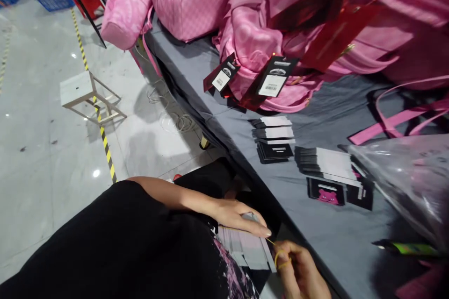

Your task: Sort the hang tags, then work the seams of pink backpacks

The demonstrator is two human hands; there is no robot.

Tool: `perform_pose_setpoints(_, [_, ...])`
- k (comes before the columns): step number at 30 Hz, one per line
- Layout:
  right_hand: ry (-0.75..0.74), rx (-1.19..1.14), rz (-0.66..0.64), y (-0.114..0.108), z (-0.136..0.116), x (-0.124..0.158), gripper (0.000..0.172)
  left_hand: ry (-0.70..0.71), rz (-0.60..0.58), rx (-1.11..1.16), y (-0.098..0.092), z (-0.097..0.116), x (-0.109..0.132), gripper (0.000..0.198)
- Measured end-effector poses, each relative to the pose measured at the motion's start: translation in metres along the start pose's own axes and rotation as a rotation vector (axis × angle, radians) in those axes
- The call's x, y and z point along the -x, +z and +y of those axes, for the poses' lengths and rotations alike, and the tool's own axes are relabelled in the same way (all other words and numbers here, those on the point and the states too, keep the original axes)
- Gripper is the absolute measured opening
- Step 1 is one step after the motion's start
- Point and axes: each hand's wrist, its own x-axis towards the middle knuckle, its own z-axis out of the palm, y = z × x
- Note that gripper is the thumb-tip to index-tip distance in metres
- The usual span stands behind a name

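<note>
A fanned stack of pale cards lies low against my body, just off the table's edge. My left hand is closed over the top of the stack, its fingers along the cards. Beside the stack's near corner, my right hand pinches a thin yellow rubber band, which loops at the fingers and runs toward the left fingertips. Whether the band goes around the cards is hidden.
The grey cloth-covered table holds black-and-white tag stacks, more tags, a green marker and a clear plastic bag. Pink bags with hang tags pile up behind. A stool stands on the floor.
</note>
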Motion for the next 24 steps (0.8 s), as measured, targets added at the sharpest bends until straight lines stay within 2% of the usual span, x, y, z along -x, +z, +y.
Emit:
perform_pose_setpoints(4, [-0.118, -0.059, 0.131, 0.021, -0.020, -0.020, 0.027, 0.019, 0.094, 0.011, -0.004, -0.006, 0.003, 0.053])
perform_pose_setpoints(8, [-0.011, -0.187, 0.146, 0.035, -0.039, -0.028, 0.034, 0.036, 0.137, 0.080, -0.007, -0.016, 0.007, 0.061])
perform_pose_setpoints(10, [0.124, -0.357, 0.086, 0.035, -0.043, -0.027, 0.037, 0.033, 0.159, 0.124, -0.008, -0.019, 0.009, 0.062])
perform_pose_setpoints(12, [0.272, -0.559, -0.030, 0.030, -0.044, -0.023, 0.041, 0.022, 0.182, 0.136, -0.008, -0.020, 0.010, 0.062])
perform_pose_setpoints(14, [0.369, -0.663, -0.132, 0.023, -0.045, -0.018, 0.043, 0.028, 0.180, 0.136, -0.008, -0.020, 0.009, 0.061])
perform_pose_setpoints(17, [0.366, -0.530, -0.159, 0.011, -0.052, -0.006, 0.039, 0.019, 0.169, 0.133, -0.005, -0.021, 0.004, 0.058])
perform_pose_setpoints(21, [0.218, -0.268, -0.164, 0.003, -0.071, 0.017, 0.033, -0.076, 0.266, 0.221, -0.001, -0.025, 0.001, 0.058])
perform_pose_setpoints(24, [0.237, -0.403, -0.273, 0.003, -0.072, 0.032, 0.035, -0.207, 0.299, 0.430, -0.001, -0.025, -0.001, 0.062])
